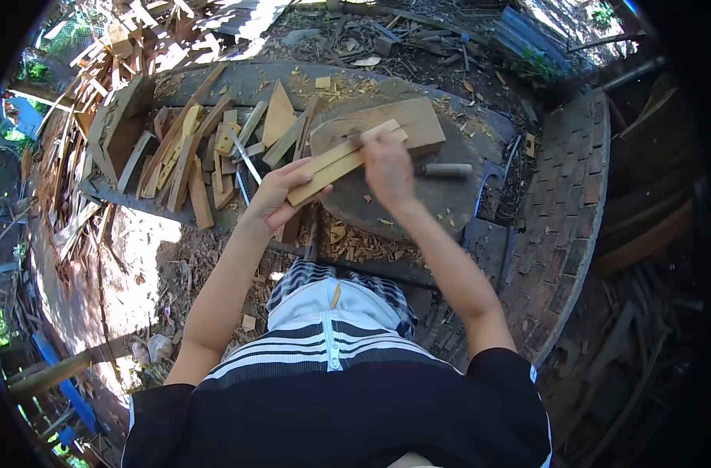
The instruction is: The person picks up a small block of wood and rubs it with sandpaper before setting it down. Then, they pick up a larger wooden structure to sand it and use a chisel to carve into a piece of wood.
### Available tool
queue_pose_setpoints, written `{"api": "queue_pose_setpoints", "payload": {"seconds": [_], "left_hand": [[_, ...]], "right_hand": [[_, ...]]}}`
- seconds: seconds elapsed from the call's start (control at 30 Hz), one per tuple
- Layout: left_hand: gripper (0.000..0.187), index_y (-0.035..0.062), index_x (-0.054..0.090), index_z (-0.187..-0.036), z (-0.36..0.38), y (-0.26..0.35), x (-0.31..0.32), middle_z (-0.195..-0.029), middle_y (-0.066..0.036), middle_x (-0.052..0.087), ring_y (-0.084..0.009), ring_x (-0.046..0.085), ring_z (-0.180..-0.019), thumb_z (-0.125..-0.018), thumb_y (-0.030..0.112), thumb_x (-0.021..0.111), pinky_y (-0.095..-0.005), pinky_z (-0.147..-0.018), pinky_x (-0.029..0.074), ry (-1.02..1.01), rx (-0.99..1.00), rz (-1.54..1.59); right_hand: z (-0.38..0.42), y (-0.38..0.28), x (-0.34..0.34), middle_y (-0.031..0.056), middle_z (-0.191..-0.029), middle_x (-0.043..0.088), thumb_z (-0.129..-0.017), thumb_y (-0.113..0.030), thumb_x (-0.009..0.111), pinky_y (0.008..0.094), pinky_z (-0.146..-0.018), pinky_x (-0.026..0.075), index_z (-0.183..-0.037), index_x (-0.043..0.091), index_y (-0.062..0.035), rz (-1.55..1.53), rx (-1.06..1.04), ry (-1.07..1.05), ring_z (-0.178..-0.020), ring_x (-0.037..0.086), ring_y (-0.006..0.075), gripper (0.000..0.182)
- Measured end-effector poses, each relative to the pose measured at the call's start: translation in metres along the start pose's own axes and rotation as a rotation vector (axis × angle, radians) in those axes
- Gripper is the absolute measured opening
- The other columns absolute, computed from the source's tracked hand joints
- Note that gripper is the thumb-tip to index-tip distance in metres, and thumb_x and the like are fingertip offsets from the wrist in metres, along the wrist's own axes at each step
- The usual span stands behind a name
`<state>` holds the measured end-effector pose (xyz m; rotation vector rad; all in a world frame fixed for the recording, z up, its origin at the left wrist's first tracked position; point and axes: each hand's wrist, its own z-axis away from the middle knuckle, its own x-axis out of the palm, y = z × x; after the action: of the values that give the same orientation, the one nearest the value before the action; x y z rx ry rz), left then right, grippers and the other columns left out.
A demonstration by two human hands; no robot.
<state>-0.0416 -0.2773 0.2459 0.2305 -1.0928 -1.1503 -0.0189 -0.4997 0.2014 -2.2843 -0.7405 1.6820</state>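
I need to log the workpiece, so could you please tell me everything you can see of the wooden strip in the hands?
The strip is a long, flat, pale piece of bare wood with straight edges, seemingly two slats together. It lies slanted across the round block, its far end over a thicker board. The left hand grips its near end; the right hand presses on its middle.

Pale smooth wood strip (341, 161); rough weathered block (386, 125)

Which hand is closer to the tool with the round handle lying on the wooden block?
Right. The right hand is just beside the tool; the left hand holds the far end of the wooden strips, farther away.
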Motion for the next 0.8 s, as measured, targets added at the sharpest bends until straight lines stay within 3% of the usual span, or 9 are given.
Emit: {"api": "queue_pose_setpoints", "payload": {"seconds": [0.1, 0.27, 0.37, 0.4, 0.47, 0.5, 0.6, 0.73, 0.8], "left_hand": [[0.05, -0.0118, 0.042, -0.135, 0.003, -0.005, -0.011, -0.131, -0.021, 0.053, -0.0289, 0.059, -0.115, -0.09, 0.001, 0.06, -0.0404, -0.1, 0.053, -0.077, -0.018, -0.026], [0.047, -0.0107, 0.046, -0.134, 0.011, 0.013, 0.015, -0.128, -0.02, 0.056, -0.0266, 0.06, -0.113, -0.09, 0.001, 0.06, -0.0385, -0.098, 0.054, -0.102, 0.055, -0.178], [0.048, 0.0007, 0.051, -0.136, 0.017, 0.039, 0.051, -0.127, -0.013, 0.062, -0.0219, 0.065, -0.107, -0.088, -0.002, 0.057, -0.0326, -0.095, 0.053, 0.134, 0.763, -1.092], [0.048, 0.0007, 0.051, -0.136, 0.004, 0.036, 0.052, -0.127, -0.013, 0.062, -0.0219, 0.065, -0.107, -0.088, -0.002, 0.057, -0.0326, -0.095, 0.053, 0.143, 0.761, -1.085], [0.052, 0.0037, 0.052, -0.136, -0.03, 0.029, 0.039, -0.129, -0.016, 0.06, -0.0285, 0.061, -0.115, -0.085, -0.006, 0.056, -0.0367, -0.099, 0.051, 0.144, 1.375, -1.625], [0.056, 0.005, 0.051, -0.137, -0.044, 0.024, 0.025, -0.134, -0.017, 0.057, -0.0332, 0.055, -0.124, -0.083, -0.007, 0.054, -0.0409, -0.104, 0.047, -0.017, 1.279, -1.814], [0.053, 0.0048, 0.05, -0.137, -0.054, 0.02, 0.021, -0.136, -0.016, 0.056, -0.0322, 0.053, -0.127, -0.085, -0.004, 0.053, -0.0409, -0.108, 0.044, -0.067, 1.107, -1.989], [0.046, 0.0018, 0.053, -0.132, -0.058, 0.006, 0.021, -0.134, -0.016, 0.057, -0.0325, 0.054, -0.125, -0.086, 0.001, 0.054, -0.0432, -0.109, 0.042, 0.109, 1.354, -1.837], [0.047, 0.0017, 0.054, -0.131, -0.055, -0.004, 0.017, -0.133, -0.016, 0.058, -0.0331, 0.054, -0.125, -0.084, -0.002, 0.054, -0.0445, -0.11, 0.04, -0.073, 1.195, -2.054]], "right_hand": [[0.015, -0.022, -0.009, 0.0137, -0.099, 0.061, -0.091, -0.015, 0.058, 0.0443, -0.078, 0.05, -0.103, 0.066, -0.005, -0.275, -0.118, 0.044, -0.093, 0.06, 0.0355, 0.017], [-0.015, 0.084, -0.015, 0.0147, -0.099, 0.062, -0.091, -0.015, 0.057, 0.0448, -0.081, 0.049, -0.105, 0.067, -0.0046, -0.13, 0.343, 0.12, -0.093, 0.062, 0.0352, 0.021], [-0.01, 0.096, -0.034, 0.015, -0.101, 0.062, -0.091, -0.014, 0.057, 0.0443, -0.081, 0.048, -0.108, 0.067, -0.003, -0.14, 0.379, 0.243, -0.093, 0.062, 0.0354, 0.023], [-0.004, 0.095, -0.038, 0.015, -0.101, 0.062, -0.091, -0.014, 0.057, 0.0439, -0.081, 0.048, -0.109, 0.067, -0.0025, -0.163, 0.338, 0.334, -0.093, 0.062, 0.0354, 0.024], [0.005, 0.09, -0.038, 0.0145, -0.099, 0.062, -0.091, -0.014, 0.058, 0.0424, -0.079, 0.048, -0.11, 0.067, -0.002, -0.196, 0.314, 0.348, -0.091, 0.062, 0.0349, 0.024], [0.012, 0.087, -0.039, 0.0144, -0.098, 0.062, -0.091, -0.014, 0.059, 0.0417, -0.079, 0.048, -0.11, 0.067, -0.0019, -0.216, 0.359, 0.311, -0.09, 0.062, 0.0343, 0.024], [0.028, 0.087, -0.046, 0.014, -0.095, 0.061, -0.09, -0.012, 0.061, 0.0397, -0.076, 0.048, -0.111, 0.067, -0.0018, -0.235, 0.367, 0.286, -0.086, 0.062, 0.0324, 0.024], [0.04, 0.084, -0.057, 0.0129, -0.093, 0.061, -0.091, -0.012, 0.061, 0.0387, -0.074, 0.048, -0.112, 0.067, -0.0021, -0.228, 0.373, 0.301, -0.084, 0.062, 0.0311, 0.024], [0.04, 0.081, -0.062, 0.0124, -0.093, 0.061, -0.091, -0.012, 0.061, 0.0384, -0.074, 0.048, -0.113, 0.066, -0.0025, -0.208, 0.359, 0.32, -0.083, 0.062, 0.0307, 0.024]]}}
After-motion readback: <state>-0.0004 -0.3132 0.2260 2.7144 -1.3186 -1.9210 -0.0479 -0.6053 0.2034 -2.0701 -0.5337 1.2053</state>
